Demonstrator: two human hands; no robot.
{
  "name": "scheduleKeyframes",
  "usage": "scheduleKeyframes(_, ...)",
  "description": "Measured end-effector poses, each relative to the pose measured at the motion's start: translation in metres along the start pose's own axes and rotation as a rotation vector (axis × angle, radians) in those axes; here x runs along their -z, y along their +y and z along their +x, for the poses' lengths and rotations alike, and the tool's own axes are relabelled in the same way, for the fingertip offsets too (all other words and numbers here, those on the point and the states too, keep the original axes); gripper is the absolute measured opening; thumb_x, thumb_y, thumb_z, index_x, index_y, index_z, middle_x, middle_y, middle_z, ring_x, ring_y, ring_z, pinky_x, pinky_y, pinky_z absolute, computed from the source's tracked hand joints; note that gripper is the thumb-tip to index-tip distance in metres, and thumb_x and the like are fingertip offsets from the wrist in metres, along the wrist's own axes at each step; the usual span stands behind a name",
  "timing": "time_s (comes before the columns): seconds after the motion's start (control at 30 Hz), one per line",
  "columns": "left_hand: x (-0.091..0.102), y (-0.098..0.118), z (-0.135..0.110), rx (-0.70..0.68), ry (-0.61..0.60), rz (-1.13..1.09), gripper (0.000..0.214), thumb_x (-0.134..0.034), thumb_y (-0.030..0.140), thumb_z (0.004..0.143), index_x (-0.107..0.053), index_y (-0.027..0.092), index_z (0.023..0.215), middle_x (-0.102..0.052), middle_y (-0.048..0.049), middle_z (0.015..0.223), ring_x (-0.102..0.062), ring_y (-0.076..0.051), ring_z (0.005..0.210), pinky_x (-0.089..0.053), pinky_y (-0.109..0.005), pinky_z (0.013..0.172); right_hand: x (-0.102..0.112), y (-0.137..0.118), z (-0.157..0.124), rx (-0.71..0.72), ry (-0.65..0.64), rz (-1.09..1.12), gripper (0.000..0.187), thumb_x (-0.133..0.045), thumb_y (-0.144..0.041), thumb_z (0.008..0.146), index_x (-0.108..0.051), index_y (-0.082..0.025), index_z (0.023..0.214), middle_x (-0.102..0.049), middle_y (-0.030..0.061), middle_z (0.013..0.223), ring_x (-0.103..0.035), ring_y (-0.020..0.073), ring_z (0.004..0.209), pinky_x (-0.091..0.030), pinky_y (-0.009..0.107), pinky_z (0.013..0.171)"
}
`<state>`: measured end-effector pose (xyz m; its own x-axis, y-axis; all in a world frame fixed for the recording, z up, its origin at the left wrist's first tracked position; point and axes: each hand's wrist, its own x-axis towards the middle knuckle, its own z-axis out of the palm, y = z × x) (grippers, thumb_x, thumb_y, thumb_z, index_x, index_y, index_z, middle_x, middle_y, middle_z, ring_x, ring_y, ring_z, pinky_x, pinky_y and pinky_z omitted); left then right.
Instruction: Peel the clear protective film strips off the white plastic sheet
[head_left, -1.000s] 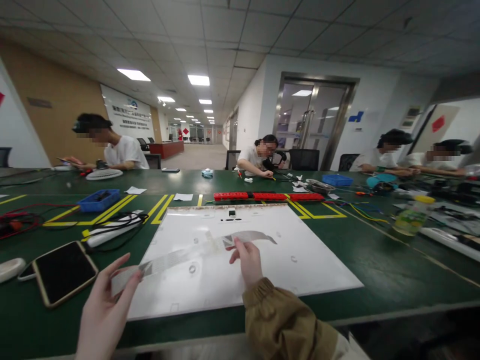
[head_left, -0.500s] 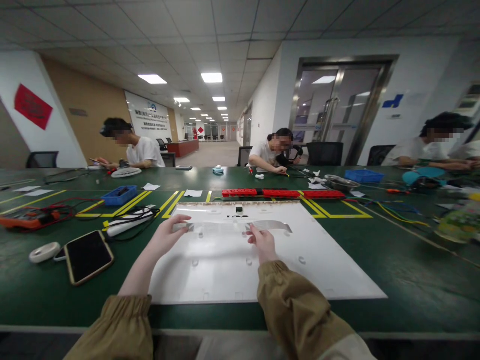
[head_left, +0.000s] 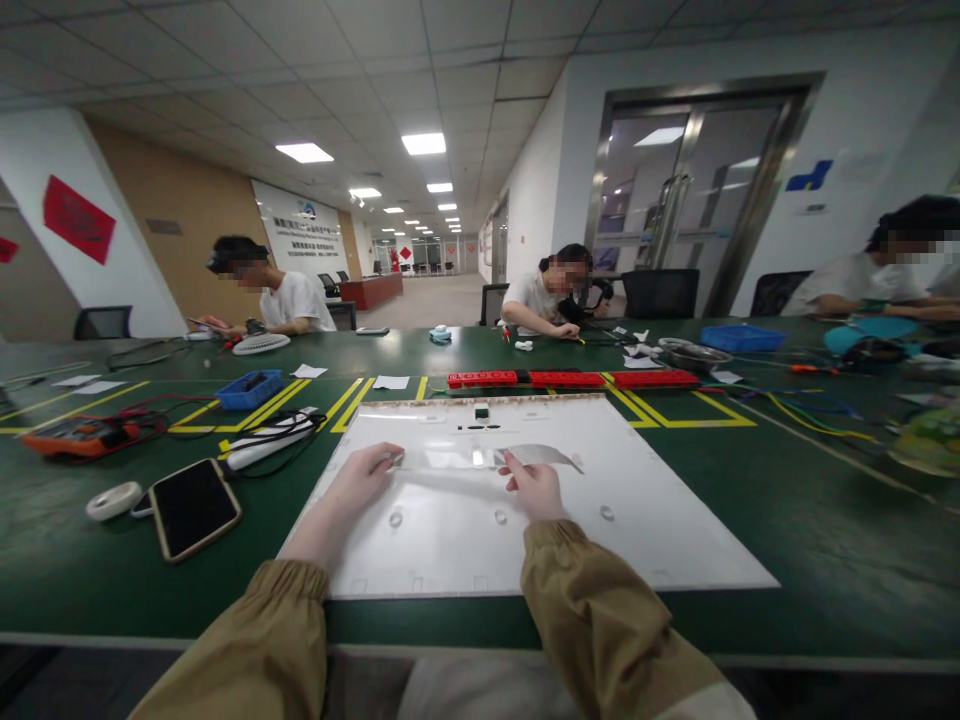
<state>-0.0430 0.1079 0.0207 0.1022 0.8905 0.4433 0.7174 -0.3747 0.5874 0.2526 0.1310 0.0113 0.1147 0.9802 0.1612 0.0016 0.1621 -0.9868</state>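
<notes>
A large white panel [head_left: 615, 555] lies flat on the green table, with small round rings and slots on its face. Over its upper part is a thin, flat, silvery-grey strip [head_left: 544, 455], perhaps a ribbon cable or tape. My left hand [head_left: 364, 485] is closed, pinching the strip's left end between thumb and fingers. My right hand [head_left: 536, 490] pinches it farther right, and a loose tail curves out beyond those fingers. Between the hands the strip looks pale and is hard to make out against the panel.
Red bars [head_left: 566, 379] lie behind the panel. Left are a phone [head_left: 195, 508], a white ring-shaped object [head_left: 114, 501], an orange meter [head_left: 79, 436], a white corded device [head_left: 274, 440] and a blue tray [head_left: 249, 389]. Coloured wires [head_left: 810, 420] lie right. Several people sit across the table.
My left hand has moved right, closer to my right hand, and the strip's tail has turned slightly. The view has shifted a little. Both hands keep their pinch.
</notes>
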Motion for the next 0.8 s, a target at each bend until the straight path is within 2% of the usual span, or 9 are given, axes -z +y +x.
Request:
scheduleKeyframes(0.23, 0.001, 0.005, 0.004, 0.042, 0.168, -0.108, 0.034, -0.037, 0.023, 0.078, -0.06, 0.015, 0.101, -0.064, -0.007, 0.097, -0.059, -0.021, 0.092, -0.044, -0.032, 0.083, 0.001, 0.002, 0.0, -0.009, -0.018, -0.076, 0.049, -0.062, -0.06, 0.06, -0.065, -0.012, 0.05, -0.052, 0.0038, 0.038, -0.048, 0.0115, 0.039, -0.039, 0.022, 0.045)
scheduleKeyframes(0.43, 0.0, 0.008, 0.007, 0.065, 0.194, -0.217, 0.02, -0.044, 0.027, 0.084, -0.059, 0.015, 0.084, -0.058, -0.0015, 0.072, -0.055, -0.016, 0.069, -0.044, -0.029, 0.066, 0.002, -0.003, -0.002, -0.018, -0.01, -0.093, 0.053, -0.06, -0.064, 0.058, -0.063, -0.012, 0.049, -0.052, 0.0035, 0.04, -0.047, 0.0108, 0.04, -0.039, 0.022, 0.045)
scheduleKeyframes(0.6, 0.0, 0.009, 0.008, 0.092, 0.237, -0.261, 0.032, -0.048, 0.04, 0.09, -0.054, 0.014, 0.072, -0.048, 0.0033, 0.061, -0.049, -0.012, 0.057, -0.042, -0.026, 0.059, 0.0, -0.009, -0.005, -0.012, -0.016, -0.119, 0.052, -0.061, -0.063, 0.058, -0.061, -0.012, 0.047, -0.051, 0.004, 0.04, -0.046, 0.0113, 0.041, -0.039, 0.022, 0.044)
scheduleKeyframes(0.8, 0.005, 0.013, 0.005, 0.126, 0.295, -0.259, 0.039, -0.046, 0.043, 0.092, -0.048, 0.016, 0.064, -0.04, 0.0058, 0.055, -0.044, -0.01, 0.051, -0.039, -0.025, 0.054, -0.002, -0.011, -0.009, 0.01, -0.051, -0.157, 0.05, -0.063, -0.061, 0.06, -0.061, -0.013, 0.046, -0.05, 0.0036, 0.039, -0.047, 0.0121, 0.041, -0.04, 0.022, 0.044)
